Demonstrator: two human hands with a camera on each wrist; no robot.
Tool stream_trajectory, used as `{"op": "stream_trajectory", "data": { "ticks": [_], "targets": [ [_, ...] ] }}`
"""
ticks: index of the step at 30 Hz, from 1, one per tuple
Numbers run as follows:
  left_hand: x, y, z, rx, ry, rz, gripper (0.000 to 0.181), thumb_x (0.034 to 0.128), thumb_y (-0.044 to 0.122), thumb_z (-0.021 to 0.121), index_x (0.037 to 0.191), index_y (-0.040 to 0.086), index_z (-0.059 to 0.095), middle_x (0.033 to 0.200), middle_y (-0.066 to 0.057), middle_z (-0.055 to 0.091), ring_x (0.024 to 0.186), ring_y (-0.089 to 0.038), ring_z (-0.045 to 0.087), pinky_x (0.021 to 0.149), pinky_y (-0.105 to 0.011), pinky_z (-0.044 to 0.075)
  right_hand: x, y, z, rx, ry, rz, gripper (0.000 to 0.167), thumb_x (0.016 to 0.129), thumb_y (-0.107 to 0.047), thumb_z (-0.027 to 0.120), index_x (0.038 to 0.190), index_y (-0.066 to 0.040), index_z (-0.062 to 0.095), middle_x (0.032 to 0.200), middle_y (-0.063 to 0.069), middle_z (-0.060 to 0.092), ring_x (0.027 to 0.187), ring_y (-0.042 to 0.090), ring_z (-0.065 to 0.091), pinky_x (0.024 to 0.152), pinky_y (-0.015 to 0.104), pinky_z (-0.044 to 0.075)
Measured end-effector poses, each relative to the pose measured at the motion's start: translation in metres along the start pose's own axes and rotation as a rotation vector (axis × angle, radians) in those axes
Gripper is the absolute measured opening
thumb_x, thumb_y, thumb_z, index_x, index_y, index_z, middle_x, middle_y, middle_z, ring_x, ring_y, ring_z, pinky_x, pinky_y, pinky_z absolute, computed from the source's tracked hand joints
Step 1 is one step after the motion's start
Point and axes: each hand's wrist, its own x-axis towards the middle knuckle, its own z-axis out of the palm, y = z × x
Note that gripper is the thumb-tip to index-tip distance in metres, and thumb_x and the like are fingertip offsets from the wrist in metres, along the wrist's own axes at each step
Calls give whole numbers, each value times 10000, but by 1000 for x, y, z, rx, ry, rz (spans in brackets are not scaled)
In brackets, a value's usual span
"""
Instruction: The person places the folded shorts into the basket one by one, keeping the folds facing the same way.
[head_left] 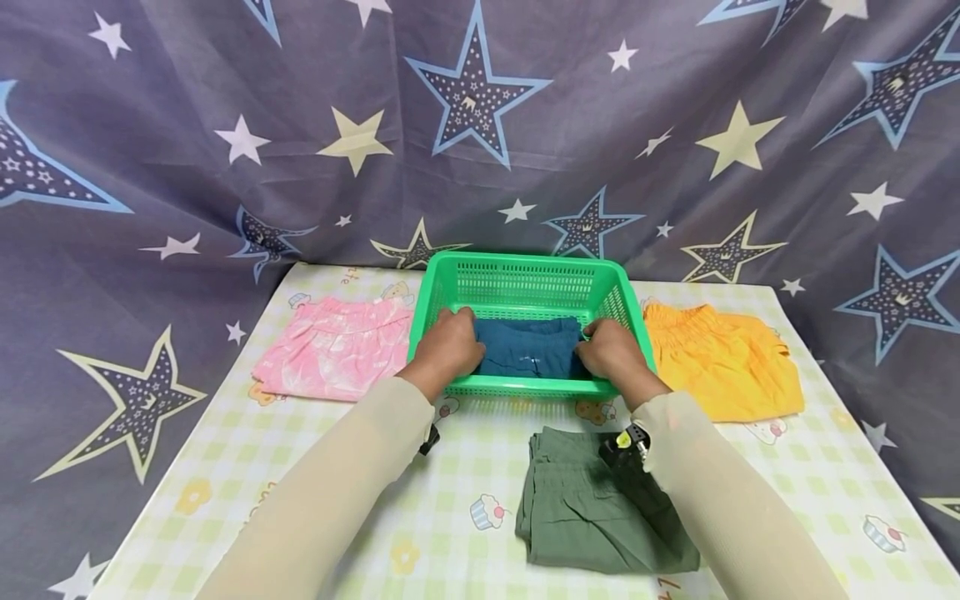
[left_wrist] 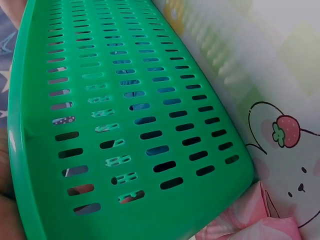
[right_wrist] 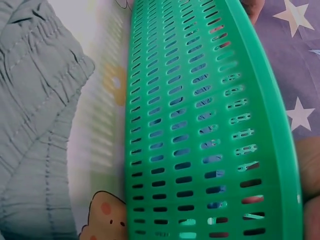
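Two hands at work over a basket on a bench, seen from the head and from both wrists. The green basket stands on the bench near its far edge, and the blue cloth, folded into a wide strip, lies inside it, toward the near wall. The left hand reaches over the rim and grips the left end of the blue cloth; the right hand grips the right end, its fingers bent in toward the cloth. Pink shorts lie flat just beside the basket on the left, and yellow shorts, gathered at the waistband, lie just beside it on the right. Green shorts lie folded nearer the person, right of centre and apart from the basket, partly covered by the right sleeve. The bench carries a pale checked cover (printed with cupcakes and flowers), and a dark curtain patterned with stars hangs behind. Both wrist views face the slotted outer wall of the basket; patches of blue show through its slots, while the hands appear only in part at the frame edges.
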Motion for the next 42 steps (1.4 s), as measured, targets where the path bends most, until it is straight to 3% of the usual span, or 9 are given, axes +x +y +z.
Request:
{"op": "stream_trajectory", "data": {
  "ticks": [5,10,19,23,29,34,38,42],
  "targets": [
    [-1,-4,2,-14,17,22,515,1012,231,631,1474,57,486,1448,-246,443,1203,-371,577,965,-501,497,-1,2,3,113,50,8,438,1042,-230,544,1423,-13,557,1415,196,566,1223,371,569,952,501,494],
    [-6,-5,0,-30,72,63,455,1019,232,617,1439,80,531,1399,-194,506,1232,-345,571,960,-503,497,-4,3,5,258,122,-3,415,1041,-224,545,1404,-24,567,1349,182,599,1085,335,614,840,456,505],
    [-24,0,-11,-51,146,123,387,1022,249,619,1393,152,565,1328,-113,551,1128,-284,610,857,-474,520,-14,2,-2,361,258,-77,354,1011,-206,536,1288,-9,635,1158,163,647,1008,327,615,826,446,501],
    [-36,5,-13,-67,205,195,357,1014,218,629,1361,144,589,1301,-109,564,1096,-271,615,808,-450,528,-20,-1,-5,369,285,-129,326,1008,-193,550,1257,-3,644,1129,167,649,986,327,613,815,447,502],
    [-60,11,-9,-98,295,341,290,985,157,658,1270,106,650,1269,-107,590,1137,-285,601,906,-445,503,-39,-1,-8,361,309,-201,275,1003,-182,586,1214,-23,660,1081,156,666,949,318,626,797,458,504],
    [-84,11,-1,-150,365,442,239,949,125,693,1187,107,691,1191,-77,613,1080,-271,609,869,-435,501,-59,5,-12,359,299,-224,276,1010,-200,600,1226,-40,661,1087,144,674,980,317,626,831,477,500],
    [-105,9,7,-194,334,474,207,944,126,701,1151,116,701,1138,-41,615,883,-185,603,746,-367,504,-79,13,-18,351,286,-236,279,1016,-209,605,1234,-45,662,1101,139,683,1027,320,625,847,474,491],
    [-121,4,17,-236,250,466,179,950,130,696,1129,129,695,1050,-6,603,706,-104,489,632,-301,447,-98,24,-21,328,282,-246,289,1026,-230,612,1244,-48,664,1109,131,691,1038,314,632,812,445,486]
  ]
}}
